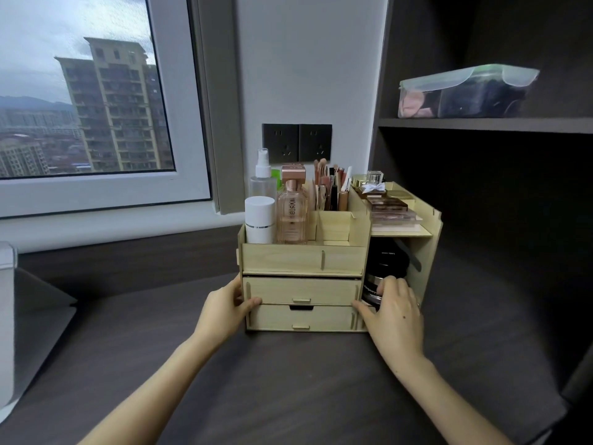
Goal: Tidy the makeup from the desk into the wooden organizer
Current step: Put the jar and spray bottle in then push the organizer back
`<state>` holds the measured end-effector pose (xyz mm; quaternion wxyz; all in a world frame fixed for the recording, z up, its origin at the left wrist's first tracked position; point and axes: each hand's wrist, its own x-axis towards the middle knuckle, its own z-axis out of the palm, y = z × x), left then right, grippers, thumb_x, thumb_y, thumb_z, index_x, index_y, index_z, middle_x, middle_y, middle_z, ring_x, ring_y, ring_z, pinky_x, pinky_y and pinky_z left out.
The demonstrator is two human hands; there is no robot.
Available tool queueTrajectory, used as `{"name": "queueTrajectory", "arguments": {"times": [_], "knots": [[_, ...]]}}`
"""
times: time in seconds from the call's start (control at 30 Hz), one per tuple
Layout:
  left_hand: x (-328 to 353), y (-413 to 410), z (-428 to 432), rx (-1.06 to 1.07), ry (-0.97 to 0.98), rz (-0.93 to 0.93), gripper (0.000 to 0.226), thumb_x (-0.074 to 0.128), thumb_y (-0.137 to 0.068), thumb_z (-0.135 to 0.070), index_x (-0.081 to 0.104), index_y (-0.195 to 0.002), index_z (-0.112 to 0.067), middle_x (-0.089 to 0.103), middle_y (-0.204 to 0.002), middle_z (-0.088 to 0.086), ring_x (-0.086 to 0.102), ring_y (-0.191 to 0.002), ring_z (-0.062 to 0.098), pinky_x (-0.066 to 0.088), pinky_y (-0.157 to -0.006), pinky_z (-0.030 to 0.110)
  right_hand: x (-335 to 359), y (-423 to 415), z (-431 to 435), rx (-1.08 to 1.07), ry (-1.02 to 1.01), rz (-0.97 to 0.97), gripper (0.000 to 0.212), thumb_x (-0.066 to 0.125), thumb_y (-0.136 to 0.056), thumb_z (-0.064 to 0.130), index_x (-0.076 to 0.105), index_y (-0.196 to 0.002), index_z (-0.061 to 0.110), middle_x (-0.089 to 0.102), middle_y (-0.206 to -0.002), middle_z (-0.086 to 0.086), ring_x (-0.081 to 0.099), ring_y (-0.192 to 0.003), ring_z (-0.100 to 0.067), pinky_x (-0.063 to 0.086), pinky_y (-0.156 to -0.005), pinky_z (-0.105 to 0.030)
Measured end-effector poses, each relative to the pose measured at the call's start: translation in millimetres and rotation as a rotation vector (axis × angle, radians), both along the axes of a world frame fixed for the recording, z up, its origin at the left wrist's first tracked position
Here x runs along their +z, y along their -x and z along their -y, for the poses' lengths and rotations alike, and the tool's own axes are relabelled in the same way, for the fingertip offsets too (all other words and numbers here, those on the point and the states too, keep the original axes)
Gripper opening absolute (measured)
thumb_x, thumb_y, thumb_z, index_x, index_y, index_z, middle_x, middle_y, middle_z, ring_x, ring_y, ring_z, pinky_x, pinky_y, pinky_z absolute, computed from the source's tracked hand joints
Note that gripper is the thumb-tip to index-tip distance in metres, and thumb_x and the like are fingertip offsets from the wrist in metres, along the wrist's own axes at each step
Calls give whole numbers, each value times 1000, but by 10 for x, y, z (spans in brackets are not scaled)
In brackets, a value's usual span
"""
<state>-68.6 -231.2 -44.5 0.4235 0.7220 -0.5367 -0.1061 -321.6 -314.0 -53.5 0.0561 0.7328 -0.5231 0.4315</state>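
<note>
The wooden organizer [282, 260] stands on the dark desk [288, 387] against the wall. Its top compartments hold a white bottle [260, 220], a pink perfume bottle [292, 216], a clear spray bottle [262, 178], several brushes [327, 184] and stacked palettes [391, 210]. Black jars [385, 261] sit in the open right compartment. Both front drawers [301, 290] are closed. My left hand [221, 311] grips the organizer's lower left edge, thumb on the drawer front. My right hand [394, 316] grips the lower right front, thumb by the drawers, fingers at the lowest jar.
A lidded plastic box [465, 94] sits on the dark shelf at upper right. Two black wall sockets [296, 142] are behind the organizer. A window [80, 91] fills the left. A grey object [32, 316] lies at the desk's left edge.
</note>
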Motion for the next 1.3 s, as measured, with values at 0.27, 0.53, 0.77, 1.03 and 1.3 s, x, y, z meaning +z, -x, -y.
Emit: {"name": "queueTrajectory", "arguments": {"times": [0.27, 0.53, 0.77, 1.03, 1.3], "knots": [[-29, 90, -19, 46, 64, 3, 45, 67, -83, -16, 55, -127, -20, 72, -106, 0, 57, -81, 3, 40, -66, 9, -230, 13, 0, 31, 7, -55, 44, 90, -52, 19, 50, -64, 7, 56, -59, -9, 57, -51, -30, 41, -44, -28], [-13, 88, -21, 39, 49, 4, 45, 68, -82, -16, 56, -125, -18, 72, -107, 2, 58, -83, 4, 41, -74, 18, -280, -18, 48, 89, 26, 73, 51, 89, -52, 7, 40, -58, 14, 54, -48, -10, 54, -42, -28, 41, -40, -29], [-66, 154, 33, 58, 54, -5, 52, 70, -80, -17, 54, -129, -22, 73, -103, -1, 66, -89, 11, 45, -75, 22, -290, 5, 133, 48, 7, 57, 41, 90, -48, 3, 50, -58, 1, 55, -51, -13, 57, -46, -32, 42, -42, -29], [-108, 265, 39, 111, 92, 10, 49, 68, -81, -17, 54, -129, -19, 73, -102, 4, 68, -95, 20, 49, -75, 26, -365, 13, 150, 52, -119, 161, 32, 77, -74, 11, 47, -65, 7, 64, -62, -13, 61, -56, -32, 44, -50, -34], [-94, 377, 59, 114, 97, 34, 48, 68, -81, -18, 54, -127, -20, 74, -98, 6, 68, -92, 24, 50, -74, 28, -466, -129, 87, 108, -211, 132, 29, 76, -75, 23, 56, -76, 3, 52, -75, -7, 45, -68, -20, 31, -63, -29]]}}
